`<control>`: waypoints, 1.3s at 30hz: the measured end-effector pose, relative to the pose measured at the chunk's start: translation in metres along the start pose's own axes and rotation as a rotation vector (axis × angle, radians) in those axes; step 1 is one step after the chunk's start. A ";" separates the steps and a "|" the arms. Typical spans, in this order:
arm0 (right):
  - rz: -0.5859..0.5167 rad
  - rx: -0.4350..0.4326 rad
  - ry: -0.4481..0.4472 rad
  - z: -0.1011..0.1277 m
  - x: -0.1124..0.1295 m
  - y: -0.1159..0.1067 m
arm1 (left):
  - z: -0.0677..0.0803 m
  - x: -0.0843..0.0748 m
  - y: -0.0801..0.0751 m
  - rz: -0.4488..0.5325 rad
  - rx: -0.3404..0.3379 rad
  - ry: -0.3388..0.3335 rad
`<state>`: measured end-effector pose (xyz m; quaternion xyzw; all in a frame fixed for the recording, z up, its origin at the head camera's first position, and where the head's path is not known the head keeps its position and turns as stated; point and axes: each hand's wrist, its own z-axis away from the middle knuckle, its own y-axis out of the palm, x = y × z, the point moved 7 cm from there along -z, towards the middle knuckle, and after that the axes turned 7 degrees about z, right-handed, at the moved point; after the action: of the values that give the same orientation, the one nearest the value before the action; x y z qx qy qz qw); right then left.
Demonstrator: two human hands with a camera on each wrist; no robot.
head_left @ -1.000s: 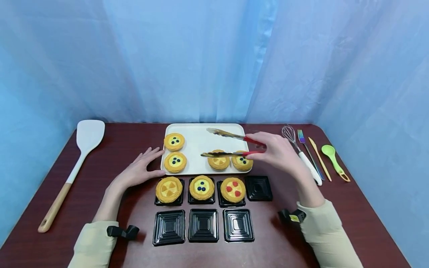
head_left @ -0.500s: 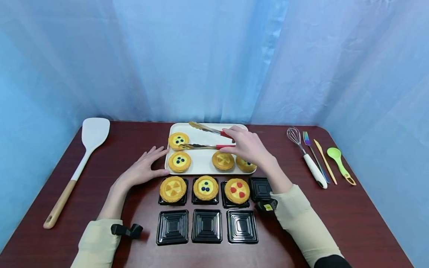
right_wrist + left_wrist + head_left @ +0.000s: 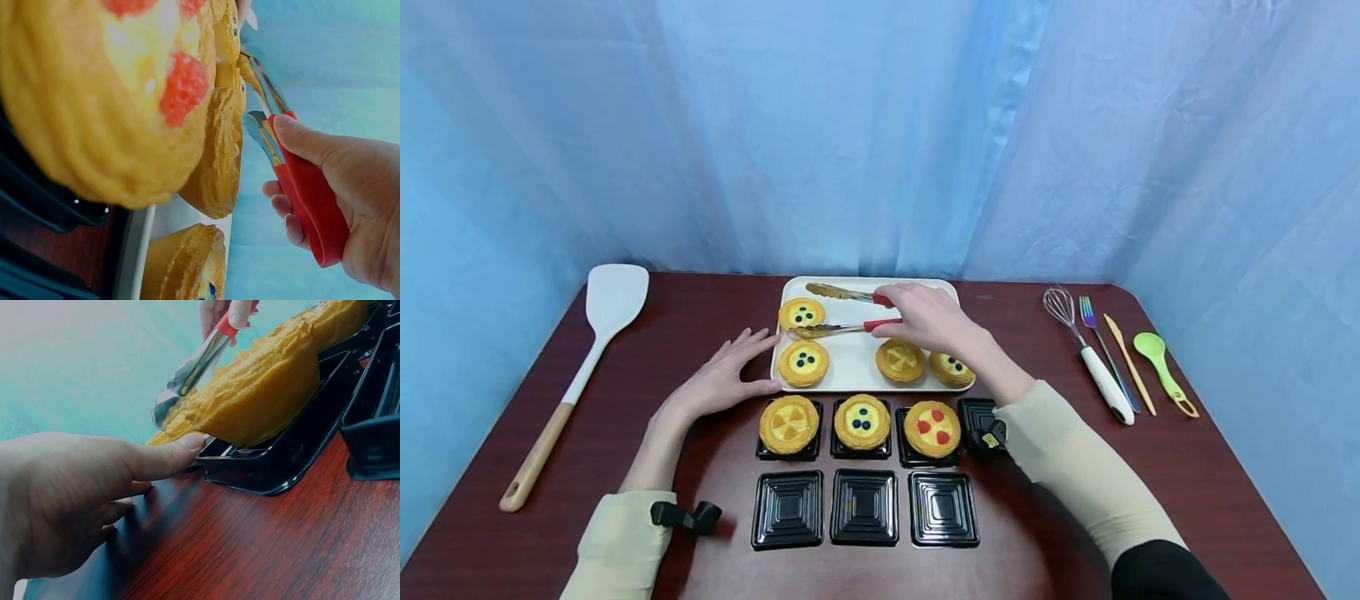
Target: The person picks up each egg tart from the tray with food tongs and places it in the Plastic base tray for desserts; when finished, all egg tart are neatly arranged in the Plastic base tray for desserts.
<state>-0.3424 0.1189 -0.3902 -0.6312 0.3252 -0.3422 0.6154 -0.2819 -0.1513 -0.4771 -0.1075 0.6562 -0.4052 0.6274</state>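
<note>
Hidden/unclear: the right sleeve covers part of the fourth black tray (image 3: 979, 414) in the upper row. In the right wrist view the tong tips are crowded behind tart edges; contact with any tart cannot be told there. The left wrist view is blurred near the lens.

Right hand (image 3: 925, 317): fingers curled round the red handles of the tongs (image 3: 838, 310), gripping them. The two metal arms stand apart, pointing left over the white tray (image 3: 857, 367). They bracket the blueberry tart (image 3: 801, 314) at the tray's back left corner, one arm behind it, one just in front; whether they touch it is not clear.

Left hand (image 3: 718, 383): flat on the table (image 3: 1150, 467), fingers straight and spread, holding nothing. Fingertips lie just beside the white tray's left edge; the thumb tip rests near the black tray carrying the orange-slice tart (image 3: 787, 423).
</note>
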 end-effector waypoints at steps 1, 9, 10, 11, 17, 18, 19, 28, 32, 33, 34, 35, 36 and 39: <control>0.008 0.002 0.003 -0.001 0.000 0.000 | 0.000 0.000 0.000 -0.001 0.000 0.000; 0.042 0.009 -0.018 -0.007 0.000 0.002 | 0.000 -0.002 -0.001 -0.004 0.000 0.013; 0.045 0.009 -0.022 -0.007 0.001 0.002 | 0.000 -0.002 -0.001 -0.003 -0.001 0.015; 0.048 0.008 -0.026 -0.008 0.001 0.003 | 0.000 -0.002 -0.001 -0.003 -0.001 0.017; 0.055 0.000 -0.044 -0.010 0.002 0.004 | 0.000 -0.001 -0.001 0.000 0.000 0.016; 0.054 0.001 -0.046 -0.011 0.002 0.004 | 0.000 -0.001 -0.001 0.000 0.000 0.015; 0.054 0.001 -0.049 -0.011 0.002 0.004 | 0.000 0.000 -0.002 0.001 0.001 0.013; 0.059 0.005 -0.059 -0.012 0.004 0.004 | 0.001 0.002 -0.002 0.007 -0.003 0.005; 0.060 0.012 -0.056 -0.013 0.005 0.004 | 0.001 0.003 -0.002 0.004 -0.004 0.007; 0.060 0.011 -0.056 -0.013 0.005 0.004 | 0.001 0.003 -0.002 0.002 -0.004 0.007; 0.060 0.010 -0.056 -0.013 0.005 0.004 | 0.001 0.003 -0.003 0.000 -0.005 0.007; 0.059 0.009 -0.057 -0.013 0.005 0.004 | 0.001 0.003 -0.003 -0.002 -0.006 0.007; 0.059 0.006 -0.059 -0.013 0.005 0.004 | 0.002 0.003 -0.003 -0.002 -0.007 0.007; 0.058 0.000 -0.064 -0.013 0.005 0.003 | 0.002 0.003 -0.003 -0.001 -0.008 0.009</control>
<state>-0.3508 0.1073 -0.3934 -0.6321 0.3236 -0.3038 0.6351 -0.2821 -0.1557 -0.4770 -0.1083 0.6605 -0.4034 0.6239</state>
